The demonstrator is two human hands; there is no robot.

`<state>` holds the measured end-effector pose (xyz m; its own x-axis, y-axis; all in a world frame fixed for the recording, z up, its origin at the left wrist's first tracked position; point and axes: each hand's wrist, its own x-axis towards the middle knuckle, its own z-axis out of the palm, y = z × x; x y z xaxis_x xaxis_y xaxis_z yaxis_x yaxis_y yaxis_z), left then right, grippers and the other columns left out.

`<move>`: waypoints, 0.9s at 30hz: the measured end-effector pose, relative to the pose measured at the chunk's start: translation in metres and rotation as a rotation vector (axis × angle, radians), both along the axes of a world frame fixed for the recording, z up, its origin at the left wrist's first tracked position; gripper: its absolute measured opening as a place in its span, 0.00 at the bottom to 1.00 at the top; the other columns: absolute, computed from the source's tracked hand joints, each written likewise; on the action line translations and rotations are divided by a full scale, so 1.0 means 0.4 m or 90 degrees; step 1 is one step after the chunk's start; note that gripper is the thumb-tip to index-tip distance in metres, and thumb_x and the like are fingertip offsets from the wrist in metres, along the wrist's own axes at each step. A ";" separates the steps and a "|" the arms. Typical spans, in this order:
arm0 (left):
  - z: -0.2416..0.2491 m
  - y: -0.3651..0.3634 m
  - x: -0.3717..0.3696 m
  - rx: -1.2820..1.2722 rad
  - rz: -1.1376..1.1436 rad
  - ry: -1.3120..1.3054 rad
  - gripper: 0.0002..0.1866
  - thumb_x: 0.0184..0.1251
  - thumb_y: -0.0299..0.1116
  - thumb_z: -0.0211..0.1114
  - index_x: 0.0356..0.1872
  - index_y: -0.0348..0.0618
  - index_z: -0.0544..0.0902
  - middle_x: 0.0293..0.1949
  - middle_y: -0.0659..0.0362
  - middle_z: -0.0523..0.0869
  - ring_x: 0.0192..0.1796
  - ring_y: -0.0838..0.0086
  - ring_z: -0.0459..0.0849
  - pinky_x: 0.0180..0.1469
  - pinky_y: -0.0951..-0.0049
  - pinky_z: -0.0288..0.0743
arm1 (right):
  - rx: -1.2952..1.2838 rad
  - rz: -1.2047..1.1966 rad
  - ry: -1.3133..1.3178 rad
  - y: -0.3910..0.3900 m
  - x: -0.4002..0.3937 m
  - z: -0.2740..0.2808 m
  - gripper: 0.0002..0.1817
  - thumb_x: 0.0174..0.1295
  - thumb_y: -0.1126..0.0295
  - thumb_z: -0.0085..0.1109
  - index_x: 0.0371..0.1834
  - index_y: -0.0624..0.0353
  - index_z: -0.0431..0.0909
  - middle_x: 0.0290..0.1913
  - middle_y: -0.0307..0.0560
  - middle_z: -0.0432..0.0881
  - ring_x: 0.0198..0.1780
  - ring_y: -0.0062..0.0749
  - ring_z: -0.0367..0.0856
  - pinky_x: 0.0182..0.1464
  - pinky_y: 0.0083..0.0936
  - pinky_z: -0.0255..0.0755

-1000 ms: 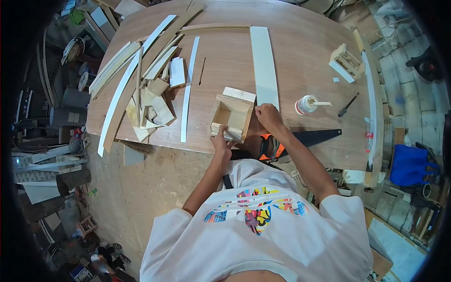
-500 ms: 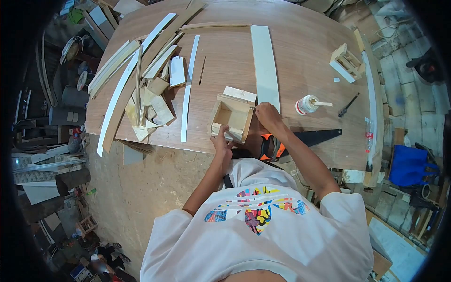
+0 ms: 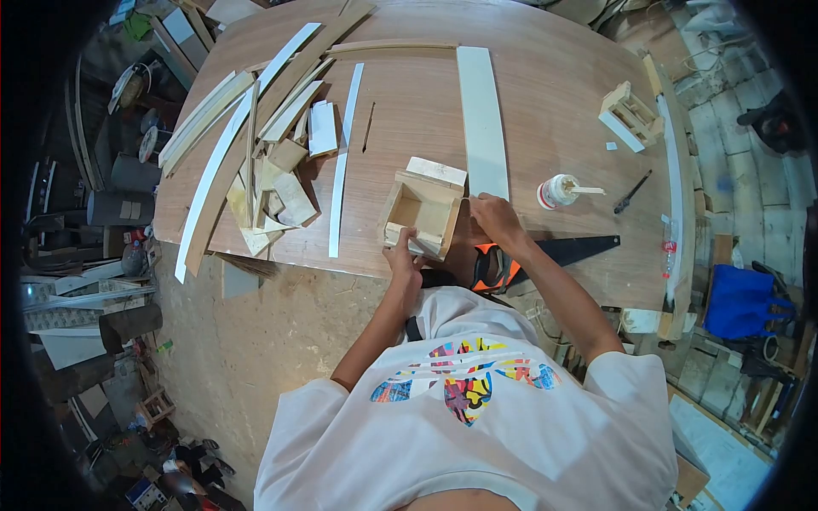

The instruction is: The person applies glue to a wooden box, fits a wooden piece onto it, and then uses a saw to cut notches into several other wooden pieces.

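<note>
A small open wooden box (image 3: 421, 213) sits near the front edge of the brown table (image 3: 545, 94). My left hand (image 3: 402, 253) grips its near wall from the front. My right hand (image 3: 496, 219) rests against the box's right side, fingers closed at its upper right corner; whether something small sits in them I cannot tell. A loose flat wood piece (image 3: 436, 170) lies against the box's far side. A long pale plank (image 3: 481, 119) stretches away just behind my right hand.
Wood strips and offcuts (image 3: 273, 162) pile up at the left. A glue bottle (image 3: 558, 190), a handsaw with orange handle (image 3: 545, 254), a dark tool (image 3: 631, 192) and a small slatted crate (image 3: 629, 115) lie to the right. A blue bag (image 3: 741, 300) sits off-table.
My right hand has shifted slightly right and down along the box's right side. The left hand and the box stay put.
</note>
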<state>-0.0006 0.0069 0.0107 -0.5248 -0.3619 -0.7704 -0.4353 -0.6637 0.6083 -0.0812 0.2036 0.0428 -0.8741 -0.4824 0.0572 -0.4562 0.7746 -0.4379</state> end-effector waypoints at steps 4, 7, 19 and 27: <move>-0.020 -0.013 0.001 0.047 -0.033 0.019 0.41 0.41 0.38 0.72 0.58 0.50 0.58 0.51 0.53 0.70 0.46 0.62 0.78 0.34 0.63 0.79 | -0.042 -0.008 0.012 -0.012 0.002 -0.011 0.07 0.61 0.74 0.49 0.30 0.67 0.75 0.28 0.57 0.78 0.32 0.52 0.81 0.35 0.41 0.76; -0.014 -0.007 0.001 0.035 -0.024 0.003 0.42 0.41 0.38 0.73 0.58 0.50 0.58 0.51 0.53 0.70 0.45 0.63 0.78 0.33 0.63 0.78 | -0.041 -0.013 0.015 -0.017 0.002 -0.021 0.08 0.62 0.74 0.49 0.30 0.67 0.75 0.28 0.56 0.78 0.32 0.51 0.81 0.35 0.41 0.76; -0.001 -0.001 -0.001 0.038 -0.017 0.001 0.42 0.40 0.38 0.73 0.58 0.51 0.58 0.53 0.55 0.69 0.50 0.64 0.75 0.39 0.60 0.77 | -0.057 -0.019 0.006 0.004 0.019 -0.008 0.10 0.65 0.72 0.47 0.32 0.67 0.76 0.31 0.56 0.79 0.32 0.50 0.81 0.35 0.40 0.76; -0.016 -0.005 -0.001 0.026 -0.018 -0.013 0.41 0.39 0.39 0.73 0.57 0.50 0.60 0.52 0.56 0.70 0.49 0.64 0.76 0.38 0.61 0.76 | -0.038 -0.002 0.027 -0.023 0.001 -0.027 0.06 0.60 0.75 0.50 0.34 0.67 0.75 0.32 0.56 0.79 0.32 0.50 0.81 0.34 0.39 0.77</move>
<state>-0.0011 0.0049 0.0041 -0.5190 -0.3150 -0.7946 -0.4665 -0.6746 0.5721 -0.0809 0.1943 0.0319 -0.8716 -0.4746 0.1225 -0.4730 0.7489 -0.4641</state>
